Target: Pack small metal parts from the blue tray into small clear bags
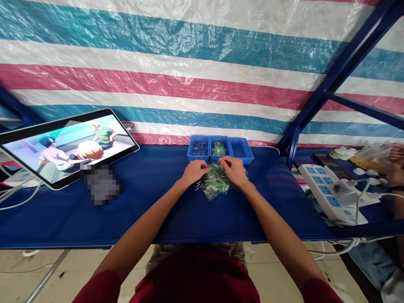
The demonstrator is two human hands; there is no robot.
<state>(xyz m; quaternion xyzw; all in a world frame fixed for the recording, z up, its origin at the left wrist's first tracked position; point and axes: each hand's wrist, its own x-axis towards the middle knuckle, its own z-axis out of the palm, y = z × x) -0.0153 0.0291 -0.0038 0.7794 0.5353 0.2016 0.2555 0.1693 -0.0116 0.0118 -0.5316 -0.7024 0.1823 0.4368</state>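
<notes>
I seemingly picked through green plastic packets [212, 192] between my curled hands [195, 170] [235, 169], grips unclear; the next move needed fine pinching.

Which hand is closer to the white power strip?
Right. The right hand is left of the power strip, at the right of the green pile; the left hand is farther left, at the pile's left edge.

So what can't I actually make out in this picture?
In the head view:
What the left hand and right hand pinch, if anything: hidden by the hands themselves.
The dark thing beside the tablet: blurred into blocks.
The thin silvery pieces: too small to identify.
The co-worker's hand: cut off by the right edge.
</notes>
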